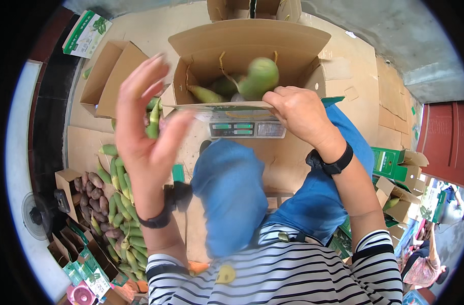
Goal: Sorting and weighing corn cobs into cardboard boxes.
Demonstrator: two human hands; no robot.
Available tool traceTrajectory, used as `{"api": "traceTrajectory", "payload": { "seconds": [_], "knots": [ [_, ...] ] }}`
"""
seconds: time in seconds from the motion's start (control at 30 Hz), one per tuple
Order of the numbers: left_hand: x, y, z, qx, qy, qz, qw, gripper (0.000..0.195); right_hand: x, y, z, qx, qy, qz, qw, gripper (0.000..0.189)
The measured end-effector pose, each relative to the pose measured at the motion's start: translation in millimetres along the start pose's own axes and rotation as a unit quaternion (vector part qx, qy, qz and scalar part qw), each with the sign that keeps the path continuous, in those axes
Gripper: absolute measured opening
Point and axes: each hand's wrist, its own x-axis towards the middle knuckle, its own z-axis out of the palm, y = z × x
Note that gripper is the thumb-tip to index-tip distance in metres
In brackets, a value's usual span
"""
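Observation:
A cardboard box with its flap up stands before me on a digital weighing scale, whose display is lit. Inside the box lie green radishes; a thick one tilts upward near the front wall, blurred, and a slimmer pale-green one lies at the left. Yellow cord handles hang on the box's back wall. My right hand grips the front rim of the box at its right part. Raised left of the box, my left hand is blurred, its fingers apart and nothing in it.
Left of my legs is a large pile of green radishes beside reddish-brown tubers. An open carton stands at the upper left, a fan at the far left. More cartons stand at the right, with people beyond.

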Motion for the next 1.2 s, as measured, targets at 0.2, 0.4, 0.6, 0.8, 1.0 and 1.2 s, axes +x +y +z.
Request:
{"api": "traceTrajectory", "payload": {
  "seconds": [0.2,0.4,0.6,0.8,1.0,1.2],
  "knots": [
    [-85.9,-79.0,-47.6,0.007,0.086,-0.202,0.976,0.03,-3.6,4.6,-8.1,0.011,-0.024,-0.002,1.0,0.014],
    [-279.9,-163.8,-65.2,0.169,-0.076,-0.433,0.882,0.032,3.4,-2.3,-7.6,0.021,-0.025,-0.017,0.999,0.011],
    [-390.6,-190.7,-62.8,0.335,-0.266,-0.491,0.759,0.038,5.6,-4.0,-14.3,0.035,-0.03,0.016,0.999,0.007],
    [-445.2,-220.4,-102.9,0.397,-0.228,-0.555,0.695,0.051,13.1,-14.6,-13.7,0.045,-0.027,0.041,0.998,0.01],
    [-494.3,-259.1,-128.5,0.221,-0.022,-0.715,0.663,0.055,16.9,-16.2,-10.9,0.049,-0.033,0.064,0.996,0.012],
    [-505.3,-275.4,-117.8,0.042,0.338,-0.78,0.525,0.052,20.4,-15.7,-12.6,0.05,-0.037,0.071,0.996,0.012]
  ]
}}
